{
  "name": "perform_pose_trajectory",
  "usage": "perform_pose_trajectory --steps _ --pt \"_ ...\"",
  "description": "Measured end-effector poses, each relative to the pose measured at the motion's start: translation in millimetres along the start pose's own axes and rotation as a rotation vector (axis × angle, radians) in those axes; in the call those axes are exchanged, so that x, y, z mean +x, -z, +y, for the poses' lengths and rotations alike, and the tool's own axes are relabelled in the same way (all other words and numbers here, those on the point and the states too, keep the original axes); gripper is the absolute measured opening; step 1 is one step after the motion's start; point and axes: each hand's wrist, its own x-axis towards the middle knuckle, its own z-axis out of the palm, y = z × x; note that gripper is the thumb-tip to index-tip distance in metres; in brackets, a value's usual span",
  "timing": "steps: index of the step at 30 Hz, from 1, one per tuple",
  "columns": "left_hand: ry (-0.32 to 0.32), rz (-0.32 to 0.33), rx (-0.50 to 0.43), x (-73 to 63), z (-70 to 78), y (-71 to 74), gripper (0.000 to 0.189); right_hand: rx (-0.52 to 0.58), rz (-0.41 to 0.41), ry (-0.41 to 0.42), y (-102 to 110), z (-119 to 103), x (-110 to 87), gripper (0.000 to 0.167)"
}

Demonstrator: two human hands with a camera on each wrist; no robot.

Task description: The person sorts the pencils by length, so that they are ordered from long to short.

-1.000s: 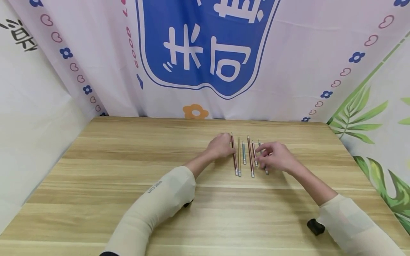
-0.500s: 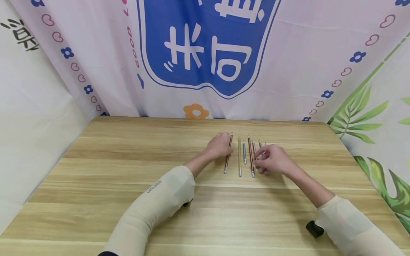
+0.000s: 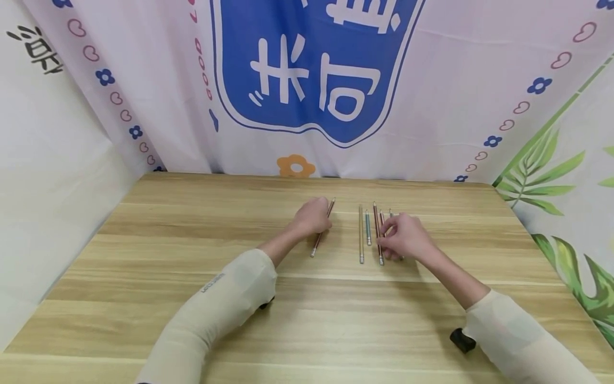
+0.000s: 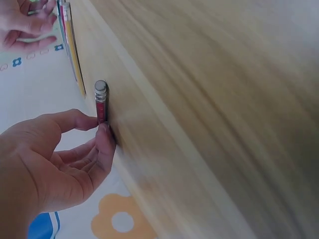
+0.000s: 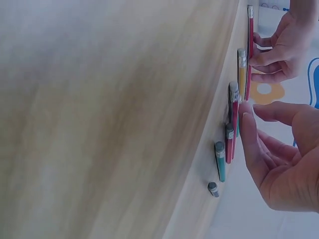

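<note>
My left hand (image 3: 312, 216) pinches a long dark red pencil (image 4: 101, 108) between thumb and fingers, low over the wooden table. The pencil slants, its eraser end toward me. To its right lie a yellow pencil (image 3: 361, 234) and a short teal pencil (image 3: 368, 229), roughly parallel. My right hand (image 3: 406, 236) hovers over the right part of the row, thumb and fingers apart in the right wrist view. Beside its fingers are another long red pencil (image 5: 235, 97), a shorter red pencil (image 5: 229, 144), a second teal pencil (image 5: 220, 162) and a short pencil's eraser end (image 5: 214, 189).
The wooden table (image 3: 297, 341) reaches back to a printed curtain (image 3: 431, 96) with a blue emblem. White cloth hangs at the left, and a leaf-patterned cloth (image 3: 575, 224) is on the right. Dark camera mounts hang beneath both sleeves.
My left hand has drawn the dark red pencil leftward, away from the yellow one, and tilted it. The right hand has shifted slightly left over the remaining row.
</note>
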Motion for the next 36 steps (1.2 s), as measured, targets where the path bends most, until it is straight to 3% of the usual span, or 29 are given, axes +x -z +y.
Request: perform_pose_trajectory --steps 18,28,36 --pt "0.105 -0.050 -0.095 -9.8 -43.3 21.8 0.031 0.015 -0.032 -0.056 -12.1 3.1 -11.3 0.016" --pt "0.118 -0.040 -0.113 -19.9 -65.8 32.5 0.026 -0.054 -0.015 -0.044 -14.6 -1.4 -12.0 0.016" --pt "0.127 -0.009 -0.105 -29.5 -80.0 40.8 0.025 -0.101 -0.059 -0.064 -13.1 -4.3 -9.7 0.017"
